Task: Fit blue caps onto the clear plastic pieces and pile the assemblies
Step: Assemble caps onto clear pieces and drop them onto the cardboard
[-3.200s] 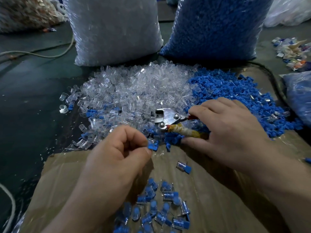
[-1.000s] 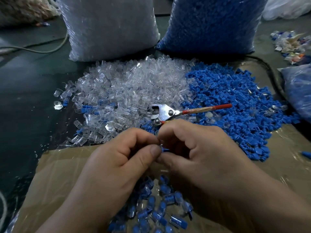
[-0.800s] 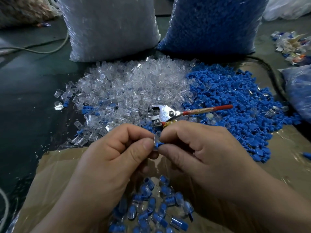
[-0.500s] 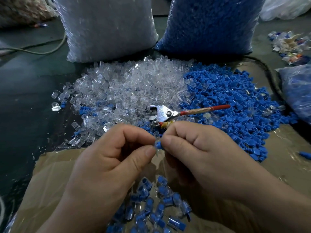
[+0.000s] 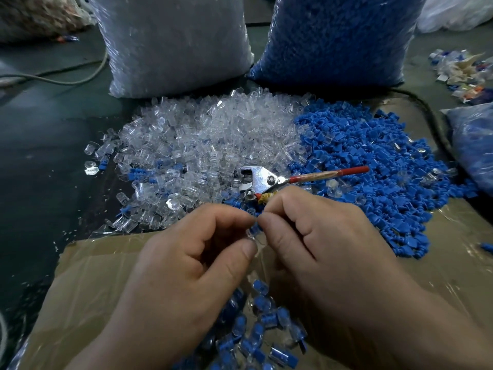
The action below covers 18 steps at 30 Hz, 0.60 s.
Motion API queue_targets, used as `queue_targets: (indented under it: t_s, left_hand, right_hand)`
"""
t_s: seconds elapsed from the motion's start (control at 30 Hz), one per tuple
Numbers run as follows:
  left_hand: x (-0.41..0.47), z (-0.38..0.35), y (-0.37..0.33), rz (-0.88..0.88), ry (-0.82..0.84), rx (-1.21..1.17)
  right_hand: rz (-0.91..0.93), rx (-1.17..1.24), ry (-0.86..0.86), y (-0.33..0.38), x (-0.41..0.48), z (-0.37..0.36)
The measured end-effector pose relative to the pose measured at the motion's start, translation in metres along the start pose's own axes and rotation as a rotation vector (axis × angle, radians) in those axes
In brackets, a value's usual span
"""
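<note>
My left hand (image 5: 186,265) and my right hand (image 5: 317,244) meet fingertip to fingertip over the cardboard sheet (image 5: 88,289). Between them they pinch one small clear plastic piece (image 5: 253,232) with a blue cap mostly hidden by the fingers. Below the hands lies a pile of finished assemblies (image 5: 264,332), clear with blue caps. Beyond the hands spread a heap of clear pieces (image 5: 213,137) on the left and a heap of blue caps (image 5: 373,161) on the right.
Metal pliers with a red handle (image 5: 269,180) lie where the two heaps meet. Two large bags stand behind: clear parts (image 5: 173,41) and blue parts (image 5: 333,36). A cable (image 5: 58,78) runs at far left. Scraps (image 5: 464,76) lie far right.
My right hand left the pliers and came to the left hand. Both hands now hold the piece together, and the blue cap has sunk further between the fingertips.
</note>
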<state>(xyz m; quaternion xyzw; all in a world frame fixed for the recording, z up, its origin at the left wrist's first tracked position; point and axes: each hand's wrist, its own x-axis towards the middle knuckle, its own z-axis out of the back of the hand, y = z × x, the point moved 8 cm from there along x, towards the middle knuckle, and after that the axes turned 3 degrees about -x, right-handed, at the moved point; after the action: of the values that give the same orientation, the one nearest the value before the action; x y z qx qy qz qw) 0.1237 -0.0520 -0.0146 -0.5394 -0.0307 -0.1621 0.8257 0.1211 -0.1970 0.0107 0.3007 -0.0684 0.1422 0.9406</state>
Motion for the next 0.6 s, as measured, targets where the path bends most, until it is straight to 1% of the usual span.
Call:
queue_targets:
  t_s: [0.13, 0.27, 0.4, 0.5, 0.6]
  left_hand:
    - [0.0, 0.0, 0.008, 0.057, -0.029, -0.062]
    - [0.0, -0.001, 0.019, 0.126, -0.059, -0.137]
    - [0.002, 0.001, 0.022, 0.156, -0.082, -0.175]
    - [0.003, 0.002, 0.023, 0.169, -0.096, -0.183]
    - [0.003, 0.001, 0.021, 0.175, -0.077, -0.229]
  right_hand:
    - [0.03, -0.032, 0.005, 0.003, -0.001, 0.0]
    - [0.119, -0.168, 0.008, 0.011, -0.002, 0.0]
    - [0.18, -0.252, 0.083, 0.016, -0.003, -0.007]
    - [0.185, -0.181, 0.093, 0.016, -0.002, -0.009]
    - [0.187, -0.099, 0.055, 0.016, -0.002, -0.006]
